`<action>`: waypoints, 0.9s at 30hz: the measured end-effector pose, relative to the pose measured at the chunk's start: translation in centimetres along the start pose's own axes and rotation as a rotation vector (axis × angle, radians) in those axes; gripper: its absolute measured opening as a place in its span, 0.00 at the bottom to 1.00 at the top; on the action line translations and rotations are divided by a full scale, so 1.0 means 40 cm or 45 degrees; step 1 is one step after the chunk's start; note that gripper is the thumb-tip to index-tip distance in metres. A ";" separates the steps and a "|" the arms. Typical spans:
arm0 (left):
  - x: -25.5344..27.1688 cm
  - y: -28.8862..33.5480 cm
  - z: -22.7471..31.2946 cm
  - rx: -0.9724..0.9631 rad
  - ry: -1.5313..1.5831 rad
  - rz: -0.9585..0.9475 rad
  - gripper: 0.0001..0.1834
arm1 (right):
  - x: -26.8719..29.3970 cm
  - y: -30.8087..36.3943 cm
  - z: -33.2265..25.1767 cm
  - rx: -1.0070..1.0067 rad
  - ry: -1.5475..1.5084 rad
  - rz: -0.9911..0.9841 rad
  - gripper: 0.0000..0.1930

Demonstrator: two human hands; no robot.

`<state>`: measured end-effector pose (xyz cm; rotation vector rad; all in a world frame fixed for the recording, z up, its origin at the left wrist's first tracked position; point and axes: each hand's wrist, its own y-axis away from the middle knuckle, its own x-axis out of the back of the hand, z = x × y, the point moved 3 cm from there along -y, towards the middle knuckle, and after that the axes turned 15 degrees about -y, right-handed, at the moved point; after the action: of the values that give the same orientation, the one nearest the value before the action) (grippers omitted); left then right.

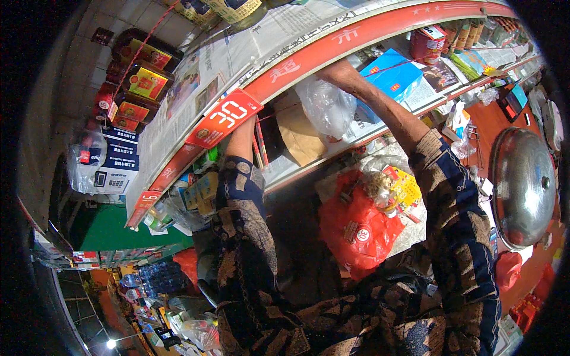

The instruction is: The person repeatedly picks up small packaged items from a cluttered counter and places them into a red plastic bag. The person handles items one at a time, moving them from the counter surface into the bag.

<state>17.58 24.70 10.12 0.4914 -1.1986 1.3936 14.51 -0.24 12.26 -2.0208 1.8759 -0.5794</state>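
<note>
Both my arms, in dark blue and tan patterned sleeves, reach under a shelf edge with a red strip (309, 54). Behind a red price card (224, 118) goes my left hand (241, 140); only the wrist area shows and the fingers are hidden. My right hand (337, 72) is tucked beneath the strip, its fingers out of sight. Close to it lie a crumpled clear plastic bag (325, 107) and a blue booklet or box (392, 72). A brown paper envelope or bag (298, 133) lies between my arms. Whether either hand holds anything cannot be seen.
Below my arms sits a red plastic bag (356, 228) beside packets and bags. A large metal lid (523, 187) rests on the reddish table at right. Dark bottles with red labels (145, 83) and calculator boxes (116, 169) stand left. A red can (427, 44) is at upper right.
</note>
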 end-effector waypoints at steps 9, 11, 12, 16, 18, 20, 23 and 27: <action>-0.003 0.022 -0.058 -0.004 -0.137 0.119 0.23 | 0.050 -0.022 -0.010 0.156 -0.143 0.062 0.20; -0.007 0.017 -0.060 -0.003 -0.136 0.130 0.23 | 0.050 -0.030 -0.019 0.153 -0.154 0.019 0.20; -0.008 0.018 -0.061 0.001 -0.135 0.137 0.23 | 0.050 -0.035 -0.024 0.150 -0.159 -0.007 0.20; -0.002 0.024 -0.082 0.018 -0.144 0.158 0.24 | 0.033 -0.036 -0.033 0.139 -0.190 -0.111 0.21; -0.002 0.026 -0.091 0.031 -0.148 0.166 0.24 | 0.025 -0.042 -0.037 0.138 -0.203 -0.163 0.22; 0.004 0.029 -0.104 0.045 -0.152 0.180 0.24 | 0.011 -0.044 -0.037 0.136 -0.209 -0.214 0.22; 0.006 0.029 -0.115 0.055 -0.155 0.198 0.24 | 0.001 -0.049 -0.036 0.139 -0.195 -0.281 0.23; 0.009 0.026 -0.129 0.075 -0.163 0.212 0.24 | -0.036 -0.048 0.006 0.189 -0.082 -0.387 0.25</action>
<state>18.33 29.48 8.06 0.5380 -1.3292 1.5620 16.22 1.35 12.90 -2.2104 1.4528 -0.6991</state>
